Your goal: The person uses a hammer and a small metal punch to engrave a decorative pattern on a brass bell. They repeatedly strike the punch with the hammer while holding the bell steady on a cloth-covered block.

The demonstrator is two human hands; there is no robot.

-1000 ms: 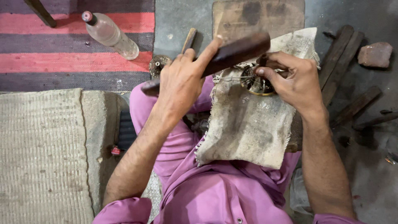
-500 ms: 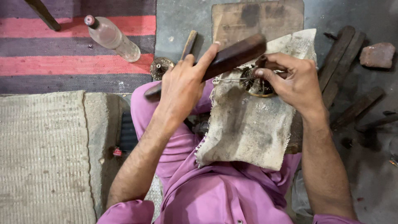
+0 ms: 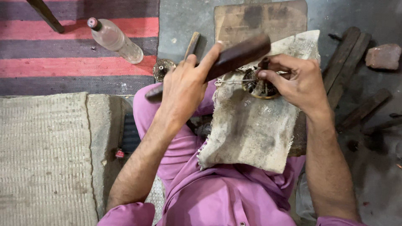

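Note:
My left hand (image 3: pixel 186 86) grips a long dark wooden bar (image 3: pixel 234 58), held slantwise above my lap with its far end raised over the work. My right hand (image 3: pixel 295 81) pinches a thin metal tool upright on a small round brass piece (image 3: pixel 259 88). That brass piece rests on a dirty burlap cloth (image 3: pixel 251 129) draped over my knee. The bar's tip hangs just above the tool in my right fingers. I sit cross-legged in pink clothing.
A clear plastic bottle (image 3: pixel 115 39) lies on the red-and-grey striped rug at the top left. Another round brass part (image 3: pixel 163 68) and a wooden handle (image 3: pixel 191 44) lie beside it. A flat wooden board (image 3: pixel 259 21) sits ahead, dark wooden sticks (image 3: pixel 349 62) and a stone (image 3: pixel 383 55) to the right.
The wooden bar in my left hand has shifted slightly, its raised end staying over the brass piece. My right hand keeps its hold in the same place.

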